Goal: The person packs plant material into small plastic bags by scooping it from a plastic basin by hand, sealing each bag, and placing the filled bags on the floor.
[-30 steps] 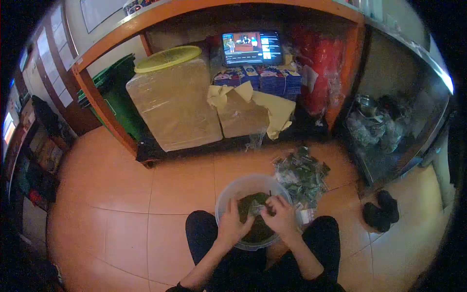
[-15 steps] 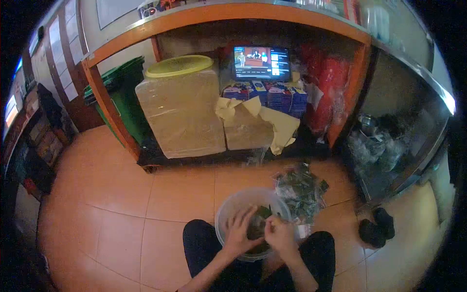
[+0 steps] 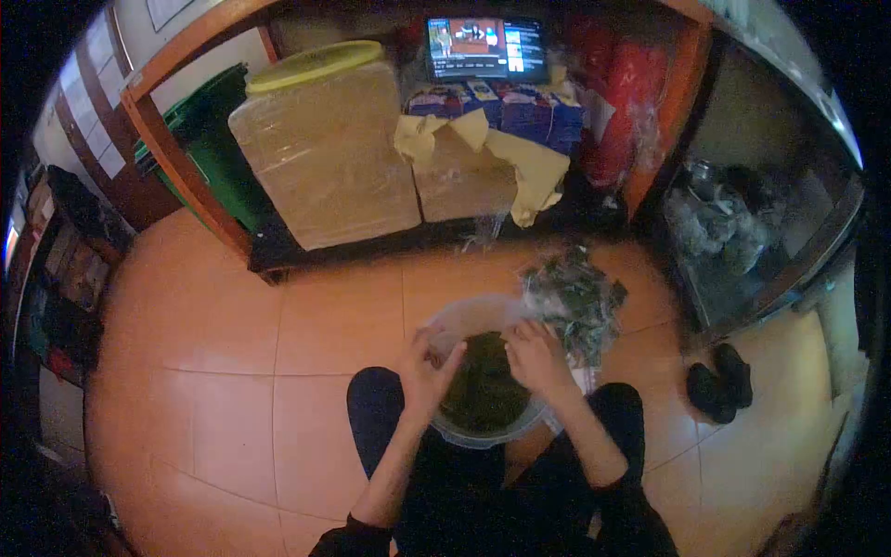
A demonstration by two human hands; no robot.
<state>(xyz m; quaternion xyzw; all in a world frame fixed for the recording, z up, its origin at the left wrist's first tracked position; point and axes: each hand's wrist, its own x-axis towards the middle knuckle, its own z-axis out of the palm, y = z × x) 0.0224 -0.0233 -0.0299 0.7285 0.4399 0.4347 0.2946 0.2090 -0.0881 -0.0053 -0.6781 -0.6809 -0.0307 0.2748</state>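
A translucent plastic tub (image 3: 492, 438) stands on the floor between the person's knees, with a dark green mass (image 3: 483, 390) in it that I cannot make out clearly. My left hand (image 3: 432, 373) is at the tub's left side, its thumb spread away from the fingers over the inside. Across from it, my right hand (image 3: 540, 360) hovers over the right rim with curled fingers and thumb close together; whatever they pinch is too small or blurred to name. Just beyond the tub lies a heap of small clear packets with dark green contents (image 3: 580, 297).
A low shelf with an orange frame (image 3: 190, 172) holds a large wrapped box (image 3: 325, 162), torn brown paper (image 3: 529, 172) and a lit screen (image 3: 484, 48). A green bin (image 3: 209, 139) is at left. Dark shoes (image 3: 719, 385) lie on the tiles at right.
The view has tipped downward. My hands have drawn apart from the middle of the tub to its two sides, uncovering the green contents.
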